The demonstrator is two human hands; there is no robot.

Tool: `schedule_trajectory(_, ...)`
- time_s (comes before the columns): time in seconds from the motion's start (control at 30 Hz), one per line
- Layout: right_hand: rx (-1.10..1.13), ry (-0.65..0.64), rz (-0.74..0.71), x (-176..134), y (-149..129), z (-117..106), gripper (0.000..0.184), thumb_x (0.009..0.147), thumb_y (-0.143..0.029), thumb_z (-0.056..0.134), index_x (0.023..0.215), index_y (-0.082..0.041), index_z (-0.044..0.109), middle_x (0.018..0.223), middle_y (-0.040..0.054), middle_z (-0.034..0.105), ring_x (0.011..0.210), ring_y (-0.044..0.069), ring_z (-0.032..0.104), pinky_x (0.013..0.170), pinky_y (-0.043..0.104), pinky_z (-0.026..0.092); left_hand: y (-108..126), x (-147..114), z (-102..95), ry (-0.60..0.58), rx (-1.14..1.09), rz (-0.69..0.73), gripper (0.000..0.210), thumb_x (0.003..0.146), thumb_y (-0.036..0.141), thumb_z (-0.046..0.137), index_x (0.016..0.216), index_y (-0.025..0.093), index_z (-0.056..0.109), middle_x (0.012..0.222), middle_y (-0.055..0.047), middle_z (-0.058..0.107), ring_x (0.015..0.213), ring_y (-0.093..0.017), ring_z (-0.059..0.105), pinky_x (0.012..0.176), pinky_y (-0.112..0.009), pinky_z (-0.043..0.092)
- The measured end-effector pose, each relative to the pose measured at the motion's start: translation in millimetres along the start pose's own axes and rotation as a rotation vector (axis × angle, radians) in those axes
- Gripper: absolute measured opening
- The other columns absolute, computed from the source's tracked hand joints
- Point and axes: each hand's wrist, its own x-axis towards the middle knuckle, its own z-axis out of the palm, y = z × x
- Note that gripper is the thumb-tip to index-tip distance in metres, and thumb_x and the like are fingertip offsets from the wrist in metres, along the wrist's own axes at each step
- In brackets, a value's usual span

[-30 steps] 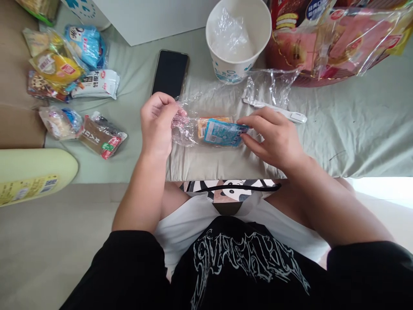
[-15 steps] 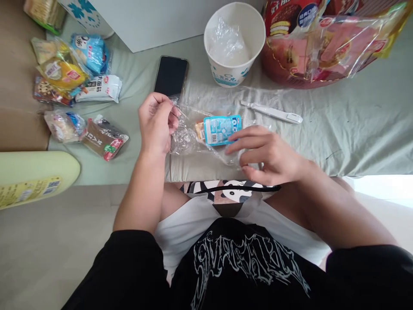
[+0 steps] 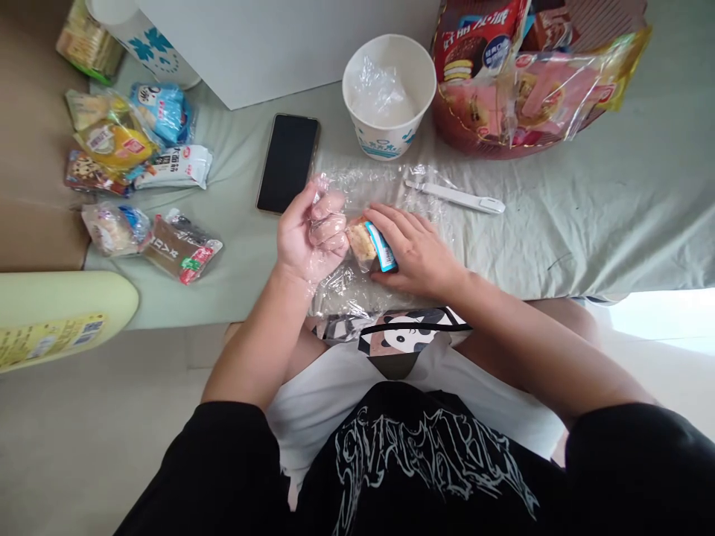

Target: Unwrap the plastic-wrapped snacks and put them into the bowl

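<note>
Right hand (image 3: 416,251): fingers bent over the snack bundle (image 3: 363,242), thumb on its near side, has hold of it. Bundle sits under and just left of those fingers, exposed end pointing at left hand (image 3: 313,234). Long axis mostly covered, can't tell; visible blue packet (image 3: 383,249) edge slants far-left to near-right. Left fingers curled nearly closed, gripping clear film (image 3: 343,289), spread around bundle on worktop (image 3: 586,216).

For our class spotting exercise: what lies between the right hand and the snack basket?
In the head view, a white knife lies there on the cloth, with clear plastic wrap nearer the right hand.
</note>
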Motion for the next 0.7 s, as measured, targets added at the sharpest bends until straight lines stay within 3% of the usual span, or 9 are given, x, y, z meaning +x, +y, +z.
schedule_trajectory(0.1, 0.039, -0.009, 0.054, 5, 1, 7, 0.078, 0.083, -0.037, 0.069, 0.153, -0.016, 0.041, 0.144, 0.019, 0.06, 0.13, 0.039, 0.056, 0.107, 0.054, 0.043, 3, -10, 17.1, 0.015, -0.291, -0.04, 0.042, 0.11, 0.025, 0.026, 0.072, 0.02, 0.043, 0.057, 0.006, 0.034, 0.037, -0.004, 0.013, 0.035, -0.023, 0.017)
schedule_trajectory(0.17, 0.07, -0.01, 0.085, 9, 1, 7, 0.073, 0.083, -0.039, 0.068, 0.149, -0.018, 0.047, 0.133, 0.0171, 0.066, 0.121, 0.038, 0.061, 0.103, 0.054, 0.046, 5, -14, 21.5, 0.026, -0.419, -0.068, 0.044, 0.11, 0.024, 0.02, 0.073, 0.02, 0.044, 0.056, 0.007, 0.034, 0.035, -0.003, 0.014, 0.033, -0.02, 0.016)
schedule_trajectory(0.37, 0.453, 0.023, 0.003, 14, 5, 1, 0.059, 0.09, -0.05, 0.063, 0.14, -0.022, 0.052, 0.132, 0.0119, 0.067, 0.119, 0.03, 0.064, 0.105, 0.047, 0.051, 20, -14, 6.4, 0.132, -0.412, 0.039, 0.038, 0.109, 0.032, 0.032, 0.074, 0.021, 0.043, 0.054, 0.009, 0.028, 0.035, -0.003, 0.009, 0.034, -0.018, 0.013)
schedule_trajectory(0.47, 0.637, 0.117, 0.121, 15, 10, 2, 0.063, 0.09, -0.062, 0.062, 0.138, -0.023, 0.053, 0.13, 0.0114, 0.066, 0.115, 0.027, 0.065, 0.104, 0.044, 0.053, 29, -10, -4.4, 0.145, -0.421, 0.112, 0.036, 0.108, 0.03, 0.039, 0.074, 0.02, 0.041, 0.054, 0.009, 0.03, 0.036, -0.003, 0.01, 0.036, -0.017, 0.013)
schedule_trajectory(0.57, 0.749, 0.265, 0.217, 17, 16, 2, 0.061, 0.09, -0.066, 0.06, 0.135, -0.025, 0.055, 0.128, 0.0111, 0.064, 0.116, 0.028, 0.064, 0.106, 0.047, 0.052, 33, -5, -9.5, 0.149, -0.464, 0.131, 0.037, 0.109, 0.025, 0.033, 0.073, 0.02, 0.039, 0.054, 0.009, 0.032, 0.036, -0.002, 0.014, 0.035, -0.015, 0.014)
schedule_trajectory(0.7, 0.589, 0.445, 0.169, 13, 18, -17, 0.041, 0.09, -0.053, 0.063, 0.122, -0.028, 0.064, 0.122, 0.0107, 0.061, 0.121, 0.031, 0.058, 0.107, 0.052, 0.051, 30, -2, -8.0, 0.128, -0.5, 0.096, 0.036, 0.108, 0.023, 0.029, 0.074, 0.02, 0.04, 0.053, 0.009, 0.032, 0.035, -0.003, 0.018, 0.035, -0.015, 0.016)
